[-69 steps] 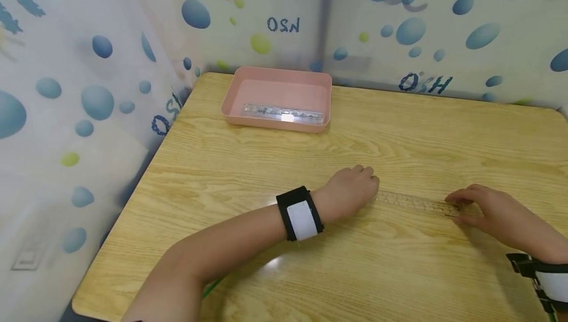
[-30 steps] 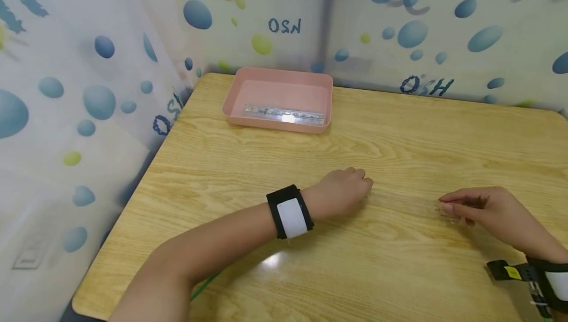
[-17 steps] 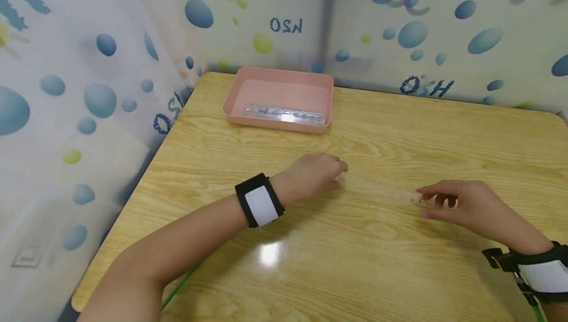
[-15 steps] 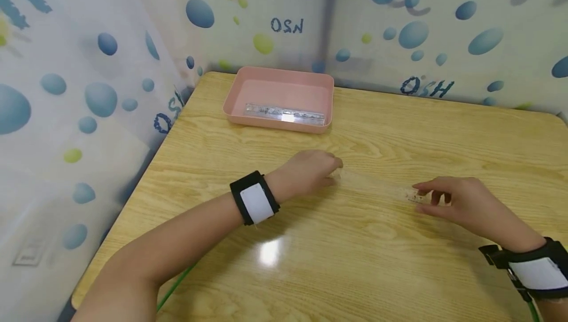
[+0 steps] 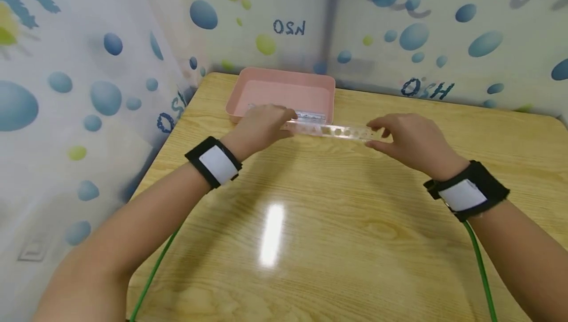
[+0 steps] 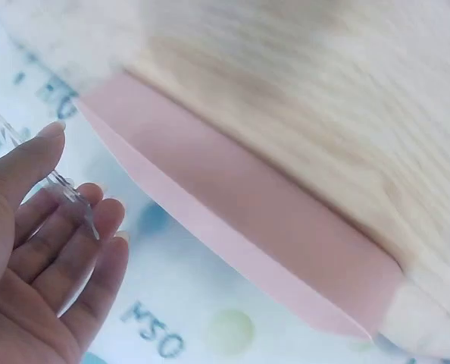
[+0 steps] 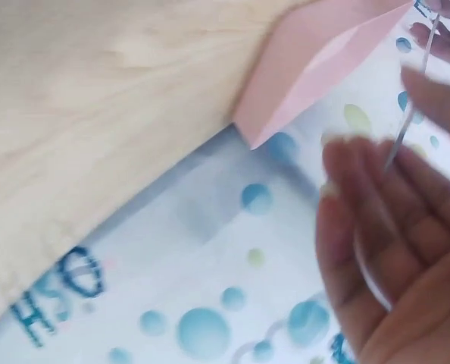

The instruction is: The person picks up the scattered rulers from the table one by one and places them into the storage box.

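A clear plastic ruler [image 5: 335, 131] with cut-out shapes is held up in front of the pink tray [image 5: 330, 90], seen level in the head view. My left hand [image 5: 262, 127] pinches its left end between thumb and fingers; in the left wrist view the ruler's end [image 6: 77, 199] lies across the fingers. The right end is pinched by my right hand [image 5: 410, 142], and the right wrist view shows the ruler edge-on [image 7: 404, 125]. Inside the tray lies another clear ruler [image 5: 310, 116], partly hidden behind my left hand.
The wooden table [image 5: 337, 223] carries the tray near its back left edge. A wall printed with bubbles [image 5: 412, 36] stands close behind and along the left. Green cables [image 5: 481, 268] trail from both wrist straps.
Both hands have lifted the ruler off the table and moved it left and away, up to the tray's front side. The tray and the ruler inside have stayed in place.
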`<state>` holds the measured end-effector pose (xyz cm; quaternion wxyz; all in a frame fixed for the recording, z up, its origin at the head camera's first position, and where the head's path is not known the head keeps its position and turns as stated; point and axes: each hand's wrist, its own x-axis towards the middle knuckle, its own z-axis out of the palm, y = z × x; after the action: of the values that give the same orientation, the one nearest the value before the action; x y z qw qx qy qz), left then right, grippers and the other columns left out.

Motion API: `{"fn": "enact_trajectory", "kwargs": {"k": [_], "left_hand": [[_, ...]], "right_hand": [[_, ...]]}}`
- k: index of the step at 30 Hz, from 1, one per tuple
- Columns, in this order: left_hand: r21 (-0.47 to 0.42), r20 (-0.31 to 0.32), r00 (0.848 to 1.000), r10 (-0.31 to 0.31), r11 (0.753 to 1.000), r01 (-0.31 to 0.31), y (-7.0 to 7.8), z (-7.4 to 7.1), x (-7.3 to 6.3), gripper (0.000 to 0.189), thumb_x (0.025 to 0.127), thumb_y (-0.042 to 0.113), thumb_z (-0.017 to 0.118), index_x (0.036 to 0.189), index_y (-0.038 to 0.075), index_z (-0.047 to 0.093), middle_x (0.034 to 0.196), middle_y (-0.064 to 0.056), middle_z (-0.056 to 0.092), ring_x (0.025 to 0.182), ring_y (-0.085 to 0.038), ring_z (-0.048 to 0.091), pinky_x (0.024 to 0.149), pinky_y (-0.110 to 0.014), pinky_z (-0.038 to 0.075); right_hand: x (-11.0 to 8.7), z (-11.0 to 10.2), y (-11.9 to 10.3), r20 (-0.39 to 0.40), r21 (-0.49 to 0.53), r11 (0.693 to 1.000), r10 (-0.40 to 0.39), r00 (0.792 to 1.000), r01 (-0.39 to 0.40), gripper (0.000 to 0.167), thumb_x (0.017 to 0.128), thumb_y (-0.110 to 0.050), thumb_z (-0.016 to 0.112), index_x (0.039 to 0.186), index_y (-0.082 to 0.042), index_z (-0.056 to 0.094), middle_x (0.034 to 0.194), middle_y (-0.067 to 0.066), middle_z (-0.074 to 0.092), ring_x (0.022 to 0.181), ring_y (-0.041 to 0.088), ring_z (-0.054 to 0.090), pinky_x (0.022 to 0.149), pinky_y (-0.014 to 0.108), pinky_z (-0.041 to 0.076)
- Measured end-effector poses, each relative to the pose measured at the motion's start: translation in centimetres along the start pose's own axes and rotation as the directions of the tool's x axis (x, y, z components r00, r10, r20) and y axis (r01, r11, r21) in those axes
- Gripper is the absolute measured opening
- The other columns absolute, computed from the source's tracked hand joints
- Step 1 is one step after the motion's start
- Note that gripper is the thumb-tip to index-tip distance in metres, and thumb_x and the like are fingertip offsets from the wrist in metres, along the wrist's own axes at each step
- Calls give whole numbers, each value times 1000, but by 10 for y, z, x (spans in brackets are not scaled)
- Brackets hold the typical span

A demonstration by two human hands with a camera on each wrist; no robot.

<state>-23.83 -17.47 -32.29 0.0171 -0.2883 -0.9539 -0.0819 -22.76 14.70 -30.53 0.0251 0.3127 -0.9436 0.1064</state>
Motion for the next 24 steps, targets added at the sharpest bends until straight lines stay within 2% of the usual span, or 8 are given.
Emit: {"fn": "enact_trajectory", "kwargs": {"k": [4,6,9,13,19,24], "left_hand": [[41,-67,997,-32,999,35,-25,-9,6,34,92,19,80,121,3,72,117,-13,76,107,-30,73,94,-42,59],[68,-77,996,-47,996,52,-35,-13,11,31,90,14,82,117,1,73,113,-15,77,106,-31,73,96,-42,58],[81,-72,994,-83,993,89,-47,-18,18,30,89,9,82,116,-3,73,116,-17,76,110,-32,71,100,-43,56],[95,-30,990,-140,985,142,-61,-19,26,34,91,8,80,122,-3,71,126,-18,73,118,-35,68,101,-45,57],[155,28,986,-165,975,159,-80,-9,30,34,91,17,81,119,-1,73,122,-18,74,113,-35,71,95,-47,60],[75,100,972,-211,976,204,-92,0,30,38,93,23,79,121,-2,73,126,-18,73,115,-35,70,98,-50,58]], "right_hand": [[40,1,-12,1,-61,997,46,999,-46,43,93,-23,78,129,-2,70,109,20,77,87,32,75,66,49,60],[57,5,-16,22,-80,995,64,998,-62,50,94,-23,78,137,-2,64,112,20,77,86,34,74,66,49,60],[80,14,-20,48,-86,994,74,996,-69,53,95,-24,77,141,-3,60,115,20,76,90,34,74,72,50,61],[103,29,-18,65,-94,994,61,996,-55,43,94,-23,79,129,-1,69,113,19,76,97,34,74,81,50,61],[129,47,-15,110,-86,996,37,993,-28,41,94,-23,79,127,0,71,116,20,76,99,35,74,87,50,61],[141,53,-16,174,-52,998,46,984,-37,42,93,-22,80,127,1,71,118,20,74,104,35,72,91,50,59]]}}
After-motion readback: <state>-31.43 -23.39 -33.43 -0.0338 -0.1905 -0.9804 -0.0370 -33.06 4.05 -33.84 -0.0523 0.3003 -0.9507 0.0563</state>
